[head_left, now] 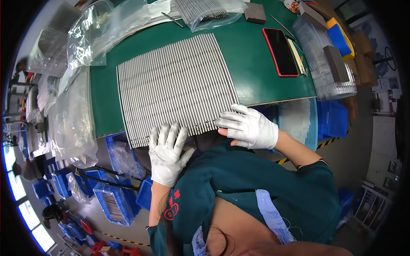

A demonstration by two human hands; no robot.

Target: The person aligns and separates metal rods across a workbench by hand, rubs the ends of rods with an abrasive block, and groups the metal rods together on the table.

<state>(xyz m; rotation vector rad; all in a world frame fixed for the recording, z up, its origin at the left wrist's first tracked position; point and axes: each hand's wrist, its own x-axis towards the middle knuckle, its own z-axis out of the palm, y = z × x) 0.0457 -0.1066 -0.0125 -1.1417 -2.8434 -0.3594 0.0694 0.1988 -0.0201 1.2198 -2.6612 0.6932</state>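
Observation:
A wide row of thin silvery metal rods [175,85] lies side by side on the green tabletop [252,81], its near ends reaching past the table's front edge. My left hand [168,155], in a white glove, has its fingers spread and touches the near ends of the rods left of the middle. At the right near corner of the row, my right hand [247,128] rests its fingers on the rod ends. Its glove leaves some fingertips bare. Neither hand is wrapped round anything.
A red-edged phone [280,52] lies on the right, beside a clear plastic box [314,59]. Plastic bags [87,38] and more bagged rods [205,10] are at the back. Blue crates [113,200] stand below on the left. Other people are in the far left background.

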